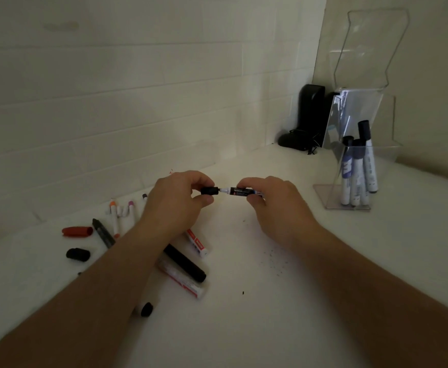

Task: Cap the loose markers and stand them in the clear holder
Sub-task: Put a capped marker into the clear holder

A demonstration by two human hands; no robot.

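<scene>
My left hand pinches a black cap just off the tip of a marker, which my right hand grips by its barrel. Cap and tip almost touch above the white counter. The clear holder stands at the right with three capped markers upright in it. Loose markers lie at the left under my left forearm: a black one, a red-labelled white one, another red-labelled one, a dark pen. A red cap and a black cap lie apart.
Small markers with orange and pink caps lie near the wall. Another black-capped marker peeks out under my left forearm. A black device with cables stands in the corner behind the holder. Dark crumbs dot the counter.
</scene>
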